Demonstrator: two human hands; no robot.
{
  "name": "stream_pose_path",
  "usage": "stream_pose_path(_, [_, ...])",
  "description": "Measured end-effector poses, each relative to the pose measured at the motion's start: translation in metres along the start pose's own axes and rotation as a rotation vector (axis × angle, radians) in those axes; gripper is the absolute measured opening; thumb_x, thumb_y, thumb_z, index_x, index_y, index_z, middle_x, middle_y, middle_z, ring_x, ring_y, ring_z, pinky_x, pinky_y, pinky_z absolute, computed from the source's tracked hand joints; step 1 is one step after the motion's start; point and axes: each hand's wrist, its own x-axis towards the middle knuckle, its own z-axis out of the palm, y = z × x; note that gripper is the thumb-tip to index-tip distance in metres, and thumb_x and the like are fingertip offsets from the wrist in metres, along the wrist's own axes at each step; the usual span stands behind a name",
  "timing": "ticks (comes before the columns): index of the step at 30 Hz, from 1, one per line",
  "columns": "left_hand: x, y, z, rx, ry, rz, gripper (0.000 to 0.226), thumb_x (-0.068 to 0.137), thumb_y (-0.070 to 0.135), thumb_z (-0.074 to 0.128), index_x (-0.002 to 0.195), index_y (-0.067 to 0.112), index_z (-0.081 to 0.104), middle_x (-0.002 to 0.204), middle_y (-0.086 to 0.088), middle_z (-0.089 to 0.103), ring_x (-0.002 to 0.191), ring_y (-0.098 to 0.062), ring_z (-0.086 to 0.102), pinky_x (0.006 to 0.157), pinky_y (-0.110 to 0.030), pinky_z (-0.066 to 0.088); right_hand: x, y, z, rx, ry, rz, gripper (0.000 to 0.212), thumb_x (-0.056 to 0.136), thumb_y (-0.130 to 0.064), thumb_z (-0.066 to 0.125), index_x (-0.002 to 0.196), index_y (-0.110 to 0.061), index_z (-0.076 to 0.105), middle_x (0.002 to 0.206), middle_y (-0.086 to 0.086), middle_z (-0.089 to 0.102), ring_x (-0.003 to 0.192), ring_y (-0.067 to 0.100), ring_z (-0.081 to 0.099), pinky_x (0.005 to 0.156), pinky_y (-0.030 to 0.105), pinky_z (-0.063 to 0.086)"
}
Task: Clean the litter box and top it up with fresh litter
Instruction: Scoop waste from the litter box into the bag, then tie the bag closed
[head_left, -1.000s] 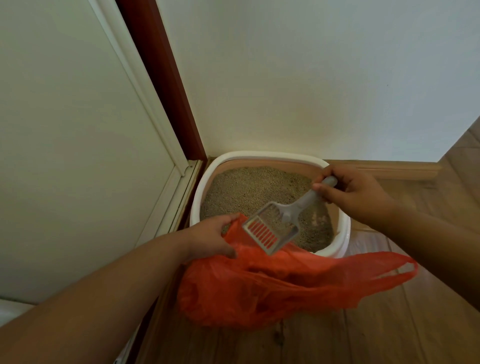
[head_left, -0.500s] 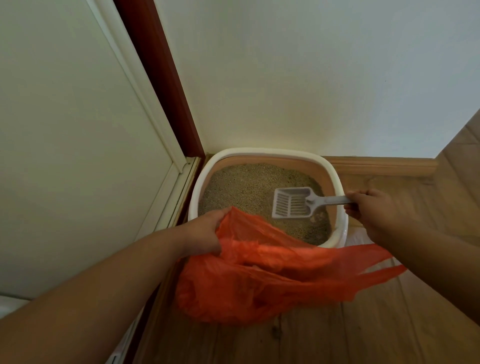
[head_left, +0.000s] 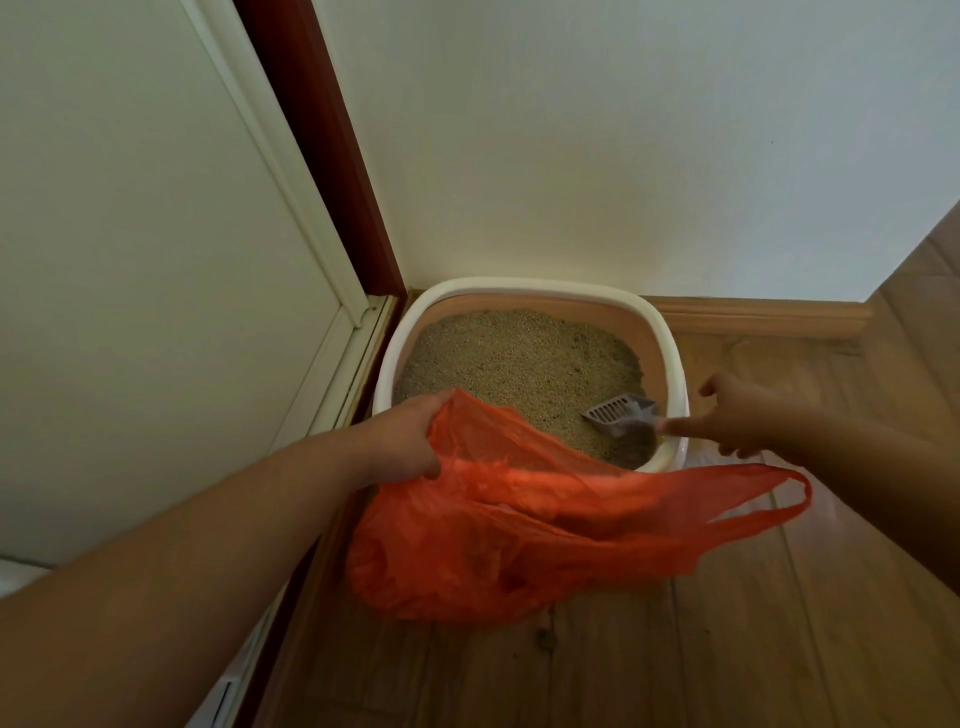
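Note:
A white-rimmed litter box (head_left: 519, 287) stands in the room corner, filled with beige litter (head_left: 519, 358). My left hand (head_left: 405, 441) grips the upper edge of an orange plastic bag (head_left: 519, 530), which sags on the floor in front of the box. One bag handle trails to the right. My right hand (head_left: 753, 415) is just outside the box's right rim and holds the handle of a grey slotted litter scoop (head_left: 618, 413). The scoop's head dips into the litter at the near right corner. The hand is blurred, and most of the handle is hidden.
A white door panel (head_left: 130, 260) and a dark red frame (head_left: 322, 156) close off the left side. A white wall with a wooden baseboard (head_left: 753, 314) runs behind the box. Wood flooring (head_left: 675, 649) spreads to the front and right.
The scoop went from above the bag's mouth back over the box and now digs into the litter at the near right corner. My right hand moved right and down. My left hand kept its grip.

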Motion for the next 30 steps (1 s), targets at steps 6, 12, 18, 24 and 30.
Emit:
stream_pose_path(6, [-0.007, 0.007, -0.001, 0.013, 0.021, -0.004, 0.102, 0.083, 0.003, 0.074, 0.161, 0.037, 0.018, 0.145, -0.003, 0.051, 0.114, -0.021, 0.061, 0.091, -0.039, 0.060, -0.015, -0.015, -0.007, -0.491, -0.408, 0.031, 0.061, 0.084, -0.045, 0.078, 0.130, -0.011, 0.058, 0.093, 0.003, 0.073, 0.079, 0.017, 0.077, 0.078, 0.034, 0.064])
stream_pose_path(12, [-0.009, 0.009, 0.000, 0.001, 0.020, 0.010, 0.099, 0.085, 0.002, 0.071, 0.161, 0.036, 0.017, 0.138, -0.001, 0.058, 0.108, -0.016, 0.066, 0.089, -0.036, 0.061, -0.014, -0.028, 0.009, -0.776, -0.336, -0.105, 0.028, 0.089, -0.030, 0.072, 0.109, -0.012, 0.072, 0.088, 0.000, 0.072, 0.086, 0.016, 0.074, 0.089, 0.030, 0.058])
stream_pose_path(18, [-0.008, 0.007, -0.003, 0.021, 0.047, 0.008, 0.079, 0.091, 0.009, 0.060, 0.158, 0.037, 0.028, 0.136, -0.002, 0.062, 0.107, -0.016, 0.066, 0.089, -0.033, 0.059, -0.018, -0.041, 0.007, -0.596, -0.238, -0.120, 0.021, 0.099, -0.022, 0.060, 0.110, -0.008, 0.070, 0.085, 0.006, 0.076, 0.060, 0.014, 0.072, 0.063, 0.028, 0.063])
stream_pose_path(24, [-0.013, 0.022, -0.010, 0.357, 0.037, -0.057, 0.031, 0.103, 0.022, 0.049, 0.133, 0.020, 0.046, 0.091, 0.003, 0.057, 0.087, -0.016, 0.059, 0.070, -0.031, 0.048, -0.038, -0.069, -0.010, -0.159, -0.167, -0.194, 0.022, 0.094, -0.023, 0.066, 0.113, -0.012, 0.062, 0.084, 0.011, 0.071, 0.055, 0.015, 0.055, 0.049, 0.026, 0.047])
stream_pose_path(30, [-0.040, 0.069, -0.035, 0.438, -0.117, -0.068, 0.028, 0.101, 0.024, 0.054, 0.128, 0.015, 0.050, 0.119, -0.006, 0.061, 0.095, -0.019, 0.057, 0.073, -0.030, 0.045, -0.084, -0.097, -0.032, 0.468, -0.390, -0.140, 0.032, 0.086, -0.004, 0.074, 0.115, -0.011, 0.063, 0.086, 0.013, 0.068, 0.059, 0.014, 0.053, 0.056, 0.028, 0.042])
